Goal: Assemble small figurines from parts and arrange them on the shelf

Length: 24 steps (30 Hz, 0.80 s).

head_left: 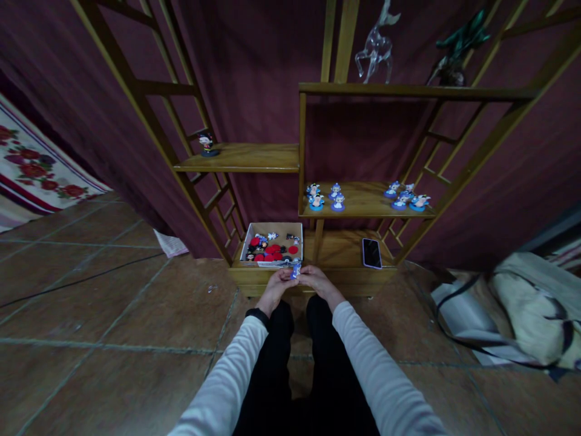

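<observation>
Between the fingertips of the left hand (273, 289) and the right hand (319, 282), I see, through the head camera, a small purple-and-white figurine (296, 270), both hands holding it with fingers narrowed. Just beyond the fingers, a shallow cardboard box (249, 236) contains jumbled small figures (273, 235) and red discs (275, 249), while a smartphone (372, 253) lies to their right. Farther beyond and higher than the fingers, finished-looking blue and purple figurines (338, 202) stand in two clusters on a wooden shelf (363, 200).
</observation>
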### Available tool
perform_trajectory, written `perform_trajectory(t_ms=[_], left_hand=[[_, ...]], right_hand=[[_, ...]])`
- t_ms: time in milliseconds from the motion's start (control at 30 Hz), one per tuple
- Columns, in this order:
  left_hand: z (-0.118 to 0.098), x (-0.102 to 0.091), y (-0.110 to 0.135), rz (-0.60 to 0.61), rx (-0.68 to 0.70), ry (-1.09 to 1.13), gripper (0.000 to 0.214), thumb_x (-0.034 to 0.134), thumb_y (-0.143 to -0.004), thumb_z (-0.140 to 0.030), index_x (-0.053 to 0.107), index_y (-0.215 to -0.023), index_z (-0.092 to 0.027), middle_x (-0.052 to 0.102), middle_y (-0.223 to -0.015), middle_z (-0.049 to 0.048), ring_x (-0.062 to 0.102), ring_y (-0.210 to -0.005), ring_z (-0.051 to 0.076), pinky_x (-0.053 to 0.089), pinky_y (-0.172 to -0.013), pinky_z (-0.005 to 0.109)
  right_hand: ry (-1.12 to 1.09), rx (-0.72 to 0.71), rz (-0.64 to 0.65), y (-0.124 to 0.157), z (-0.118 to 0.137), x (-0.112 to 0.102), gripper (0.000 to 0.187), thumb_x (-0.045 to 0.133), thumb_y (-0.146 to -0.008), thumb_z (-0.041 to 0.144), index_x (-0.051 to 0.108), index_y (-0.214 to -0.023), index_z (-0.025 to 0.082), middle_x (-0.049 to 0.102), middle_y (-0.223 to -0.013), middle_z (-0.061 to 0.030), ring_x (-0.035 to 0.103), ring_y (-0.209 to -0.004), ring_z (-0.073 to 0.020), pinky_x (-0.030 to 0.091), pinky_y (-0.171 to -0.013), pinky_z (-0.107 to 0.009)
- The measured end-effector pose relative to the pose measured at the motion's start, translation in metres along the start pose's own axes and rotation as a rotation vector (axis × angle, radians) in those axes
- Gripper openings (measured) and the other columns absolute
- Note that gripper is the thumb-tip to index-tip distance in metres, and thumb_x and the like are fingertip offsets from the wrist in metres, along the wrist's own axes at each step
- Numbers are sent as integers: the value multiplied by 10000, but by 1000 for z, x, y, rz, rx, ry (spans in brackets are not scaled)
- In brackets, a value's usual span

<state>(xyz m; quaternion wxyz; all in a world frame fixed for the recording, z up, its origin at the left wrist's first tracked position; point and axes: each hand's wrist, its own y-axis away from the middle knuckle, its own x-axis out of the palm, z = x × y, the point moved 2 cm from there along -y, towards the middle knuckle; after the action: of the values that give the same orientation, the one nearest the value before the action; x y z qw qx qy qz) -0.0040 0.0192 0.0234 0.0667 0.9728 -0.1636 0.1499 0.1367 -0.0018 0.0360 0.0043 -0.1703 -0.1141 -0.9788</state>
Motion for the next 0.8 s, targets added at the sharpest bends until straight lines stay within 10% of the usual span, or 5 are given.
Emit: perform_trajectory(t_ms=[800], left_hand=[[-4,5,3,-79,1,4,394,787,-492,-191,682,-868,-141,691,-799,54,595,-710,146,434,-686,258]], right_hand=[[-30,-77,-2,-2,-2,-1,413,798,-450,333,613,-781,171,655,-771,-8,623,-745,-169,471,-800,-362]])
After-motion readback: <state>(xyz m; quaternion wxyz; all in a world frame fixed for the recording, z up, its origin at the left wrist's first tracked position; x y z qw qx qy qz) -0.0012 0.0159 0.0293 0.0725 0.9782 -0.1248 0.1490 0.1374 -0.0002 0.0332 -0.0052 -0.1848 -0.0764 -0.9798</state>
